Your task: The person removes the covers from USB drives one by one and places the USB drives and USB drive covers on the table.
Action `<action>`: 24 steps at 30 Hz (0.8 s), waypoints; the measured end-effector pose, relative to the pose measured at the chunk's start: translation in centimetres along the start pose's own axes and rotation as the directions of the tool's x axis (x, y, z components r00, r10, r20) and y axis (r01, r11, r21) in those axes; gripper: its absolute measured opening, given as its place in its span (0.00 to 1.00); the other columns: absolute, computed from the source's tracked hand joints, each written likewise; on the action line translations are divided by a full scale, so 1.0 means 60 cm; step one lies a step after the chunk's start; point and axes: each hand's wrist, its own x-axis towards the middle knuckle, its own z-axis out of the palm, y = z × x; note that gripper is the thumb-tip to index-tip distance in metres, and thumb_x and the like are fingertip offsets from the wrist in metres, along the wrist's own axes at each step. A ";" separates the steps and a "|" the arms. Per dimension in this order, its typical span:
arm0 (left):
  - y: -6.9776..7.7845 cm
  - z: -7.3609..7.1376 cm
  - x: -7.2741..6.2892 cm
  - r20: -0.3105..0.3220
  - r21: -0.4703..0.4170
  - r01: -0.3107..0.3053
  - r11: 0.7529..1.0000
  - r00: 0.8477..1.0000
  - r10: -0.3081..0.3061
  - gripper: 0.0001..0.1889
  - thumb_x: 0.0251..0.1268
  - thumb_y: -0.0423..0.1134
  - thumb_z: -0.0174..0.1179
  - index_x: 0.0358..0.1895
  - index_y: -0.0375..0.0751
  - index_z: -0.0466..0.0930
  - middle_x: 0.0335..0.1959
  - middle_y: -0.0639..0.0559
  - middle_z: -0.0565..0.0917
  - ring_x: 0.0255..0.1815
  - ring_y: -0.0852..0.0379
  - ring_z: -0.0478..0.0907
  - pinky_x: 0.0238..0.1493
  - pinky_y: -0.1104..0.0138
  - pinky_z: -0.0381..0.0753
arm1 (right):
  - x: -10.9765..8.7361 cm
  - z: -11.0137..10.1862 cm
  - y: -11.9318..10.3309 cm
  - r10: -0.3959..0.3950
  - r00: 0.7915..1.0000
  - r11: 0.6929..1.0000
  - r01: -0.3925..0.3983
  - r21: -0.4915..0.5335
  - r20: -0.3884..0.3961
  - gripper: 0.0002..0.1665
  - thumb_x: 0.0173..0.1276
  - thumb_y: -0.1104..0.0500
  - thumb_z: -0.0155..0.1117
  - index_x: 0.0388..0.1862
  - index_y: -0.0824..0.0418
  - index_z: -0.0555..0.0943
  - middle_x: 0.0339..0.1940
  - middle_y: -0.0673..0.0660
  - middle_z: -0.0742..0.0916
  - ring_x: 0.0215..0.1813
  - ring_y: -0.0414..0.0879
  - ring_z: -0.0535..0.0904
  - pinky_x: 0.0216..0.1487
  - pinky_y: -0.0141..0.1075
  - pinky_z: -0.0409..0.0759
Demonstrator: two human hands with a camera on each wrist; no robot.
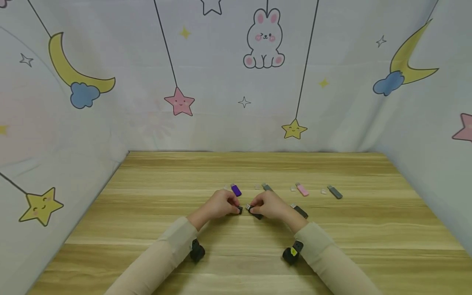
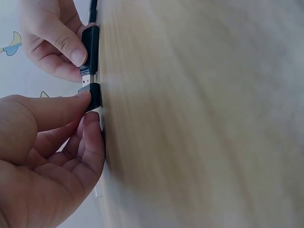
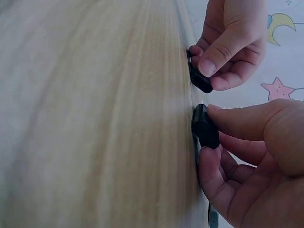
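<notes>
Between thumb and fingers, my left hand (image 1: 221, 203) pinches a small black cap (image 2: 95, 96). My right hand (image 1: 272, 206) grips a black USB flash drive (image 2: 90, 50) by its body, its metal plug pointing left at the cap. In the head view a short gap separates plug and cap, and both are low over the wooden table (image 1: 236, 262). From the left wrist, the silver plug shows between the black body and the cap, in line with it. Fingers hide part of the drive in the right wrist view.
Behind the hands lie a purple flash drive (image 1: 236, 190), a grey one (image 1: 267, 187), a pink one (image 1: 302, 189) and another grey one (image 1: 335, 192), with clear caps (image 1: 323, 191) beside them. A second black flash drive (image 1: 300, 211) lies by the right wrist. Printed cloth (image 1: 221, 135) surrounds the table.
</notes>
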 end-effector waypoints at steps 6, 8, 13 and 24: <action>0.002 -0.002 0.002 0.013 0.003 0.009 1.000 1.000 -0.009 0.04 0.53 0.29 0.69 0.30 0.35 0.83 0.25 0.54 0.81 0.26 0.60 0.72 0.27 0.72 0.72 | 0.000 -0.001 0.001 0.009 1.000 1.000 -0.009 0.006 -0.007 0.08 0.63 0.62 0.68 0.39 0.64 0.86 0.33 0.52 0.87 0.33 0.41 0.77 0.34 0.32 0.76; 0.002 -0.002 0.002 0.016 0.007 0.008 1.000 1.000 -0.008 0.04 0.54 0.30 0.69 0.30 0.35 0.83 0.25 0.54 0.81 0.26 0.60 0.72 0.27 0.72 0.72 | 0.000 -0.001 0.000 0.013 1.000 1.000 -0.013 0.008 -0.009 0.08 0.63 0.62 0.68 0.40 0.64 0.85 0.33 0.52 0.87 0.33 0.40 0.77 0.34 0.32 0.76; 0.005 -0.004 0.002 0.025 0.009 0.020 1.000 0.999 -0.020 0.04 0.55 0.31 0.69 0.30 0.35 0.84 0.26 0.53 0.81 0.27 0.60 0.73 0.28 0.72 0.72 | -0.001 -0.001 0.000 0.002 1.000 1.000 -0.003 -0.004 -0.009 0.08 0.63 0.62 0.68 0.39 0.64 0.86 0.33 0.52 0.87 0.33 0.41 0.77 0.34 0.32 0.76; 0.006 -0.005 0.002 0.044 0.043 0.022 0.999 0.999 -0.024 0.03 0.57 0.32 0.68 0.33 0.36 0.85 0.28 0.52 0.84 0.28 0.60 0.75 0.29 0.71 0.75 | 0.000 0.000 0.000 -0.002 1.000 1.000 0.001 -0.031 -0.020 0.07 0.63 0.62 0.68 0.39 0.63 0.85 0.33 0.51 0.87 0.35 0.41 0.78 0.37 0.34 0.77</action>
